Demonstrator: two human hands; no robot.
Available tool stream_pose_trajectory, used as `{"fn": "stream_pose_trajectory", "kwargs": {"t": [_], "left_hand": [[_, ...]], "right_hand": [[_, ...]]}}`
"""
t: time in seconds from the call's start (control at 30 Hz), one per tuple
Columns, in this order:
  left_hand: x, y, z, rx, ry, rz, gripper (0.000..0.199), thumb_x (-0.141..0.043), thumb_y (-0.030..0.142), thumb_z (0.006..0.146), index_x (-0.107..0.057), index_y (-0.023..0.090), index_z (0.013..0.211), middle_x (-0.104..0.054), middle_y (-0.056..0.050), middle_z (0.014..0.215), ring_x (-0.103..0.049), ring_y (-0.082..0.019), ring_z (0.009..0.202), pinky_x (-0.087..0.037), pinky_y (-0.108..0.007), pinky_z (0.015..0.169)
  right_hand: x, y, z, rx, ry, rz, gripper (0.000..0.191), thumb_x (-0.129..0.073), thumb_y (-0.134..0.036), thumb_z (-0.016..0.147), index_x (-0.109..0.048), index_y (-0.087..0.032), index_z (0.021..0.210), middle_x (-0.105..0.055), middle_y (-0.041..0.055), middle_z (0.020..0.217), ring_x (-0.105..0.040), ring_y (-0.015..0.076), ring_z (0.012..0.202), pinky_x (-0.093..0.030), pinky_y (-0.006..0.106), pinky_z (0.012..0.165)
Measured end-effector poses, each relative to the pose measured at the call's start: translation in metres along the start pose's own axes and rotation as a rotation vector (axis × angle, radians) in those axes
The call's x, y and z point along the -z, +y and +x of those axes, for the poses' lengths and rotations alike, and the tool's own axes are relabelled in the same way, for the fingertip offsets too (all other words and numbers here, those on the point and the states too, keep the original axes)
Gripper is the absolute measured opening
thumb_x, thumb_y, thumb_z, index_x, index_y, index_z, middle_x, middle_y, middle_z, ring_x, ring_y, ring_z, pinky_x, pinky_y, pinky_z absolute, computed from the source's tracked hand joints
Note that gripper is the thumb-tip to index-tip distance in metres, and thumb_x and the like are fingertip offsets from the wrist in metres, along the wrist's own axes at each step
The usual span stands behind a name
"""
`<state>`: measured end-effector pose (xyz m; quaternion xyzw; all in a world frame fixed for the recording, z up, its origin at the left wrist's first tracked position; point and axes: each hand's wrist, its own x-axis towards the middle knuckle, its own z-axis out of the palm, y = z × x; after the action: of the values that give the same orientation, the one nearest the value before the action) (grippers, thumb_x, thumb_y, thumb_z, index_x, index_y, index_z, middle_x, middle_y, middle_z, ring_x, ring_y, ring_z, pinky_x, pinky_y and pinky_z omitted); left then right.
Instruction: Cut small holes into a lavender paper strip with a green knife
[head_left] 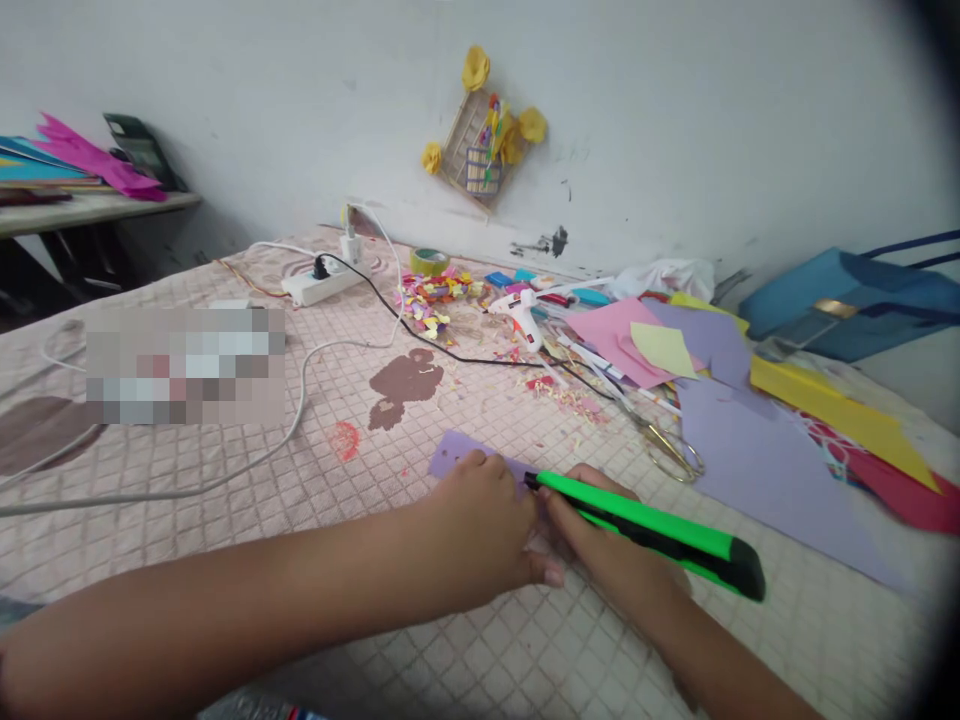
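Observation:
Near the middle of the cloth, my left hand [484, 525] bends its fingers down onto a purple paper strip [456, 450] and presses it flat. A few small dark marks or holes show at the strip's far left end; the rest lies under my fingers. My right hand [611, 540] is closed around a green and black utility knife [645, 515]. The knife slants across the hand, its black tip touching or very near the strip beside my left fingers. Whether the blade is out is hidden.
Sheets of purple paper [772, 470] lie to the right, with scissors [671, 450] beside them. Beyond are a white glue gun [521, 312], paper scraps [431, 300], and green tape [430, 262]. Cords run from a white power strip [322, 285] across the cloth. A blue bag [847, 310] stands far right.

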<state>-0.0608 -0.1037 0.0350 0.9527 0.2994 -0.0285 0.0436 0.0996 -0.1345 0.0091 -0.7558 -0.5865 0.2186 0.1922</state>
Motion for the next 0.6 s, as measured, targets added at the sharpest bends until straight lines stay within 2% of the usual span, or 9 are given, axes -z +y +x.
{"fn": "stream_pose_trajectory", "kwargs": {"t": [0.1, 0.23, 0.4, 0.6], "left_hand": [[0.002, -0.003, -0.003, 0.008, -0.029, -0.021, 0.061, -0.042, 0.061, 0.086, -0.063, 0.009, 0.11, -0.065, -0.014, 0.104, -0.058, -0.031, 0.097, -0.045, -0.044, 0.084], [-0.005, -0.005, -0.004, 0.022, -0.025, -0.06, 0.063, -0.045, 0.06, 0.085, -0.057, 0.008, 0.119, -0.061, -0.015, 0.115, -0.054, -0.03, 0.106, -0.044, -0.042, 0.088], [-0.009, -0.008, -0.003, 0.028, -0.023, -0.065, 0.058, -0.047, 0.057, 0.086, -0.058, 0.01, 0.117, -0.061, -0.013, 0.115, -0.054, -0.029, 0.105, -0.044, -0.042, 0.089], [-0.002, -0.007, -0.001, 0.05, -0.066, -0.073, 0.054, -0.046, 0.054, 0.087, -0.058, 0.011, 0.118, -0.061, -0.012, 0.115, -0.053, -0.029, 0.106, -0.044, -0.043, 0.09]], "right_hand": [[0.0, 0.004, 0.001, 0.056, -0.012, 0.051, 0.026, -0.05, -0.046, 0.081, -0.054, -0.024, 0.068, -0.058, -0.0027, 0.06, -0.055, 0.0164, 0.059, -0.036, 0.027, 0.053], [-0.001, 0.006, 0.001, 0.113, 0.023, 0.077, 0.023, -0.052, -0.041, 0.081, -0.053, -0.024, 0.066, -0.056, -0.0037, 0.057, -0.052, 0.0149, 0.056, -0.035, 0.026, 0.052], [-0.001, 0.006, 0.001, 0.119, 0.027, 0.1, 0.022, -0.054, -0.04, 0.08, -0.053, -0.024, 0.064, -0.056, -0.0033, 0.056, -0.052, 0.0145, 0.055, -0.034, 0.024, 0.049], [-0.007, 0.016, 0.003, 0.149, 0.05, 0.074, 0.023, -0.055, -0.044, 0.08, -0.055, -0.025, 0.067, -0.058, -0.0026, 0.059, -0.053, 0.0148, 0.058, -0.034, 0.023, 0.048]]}}
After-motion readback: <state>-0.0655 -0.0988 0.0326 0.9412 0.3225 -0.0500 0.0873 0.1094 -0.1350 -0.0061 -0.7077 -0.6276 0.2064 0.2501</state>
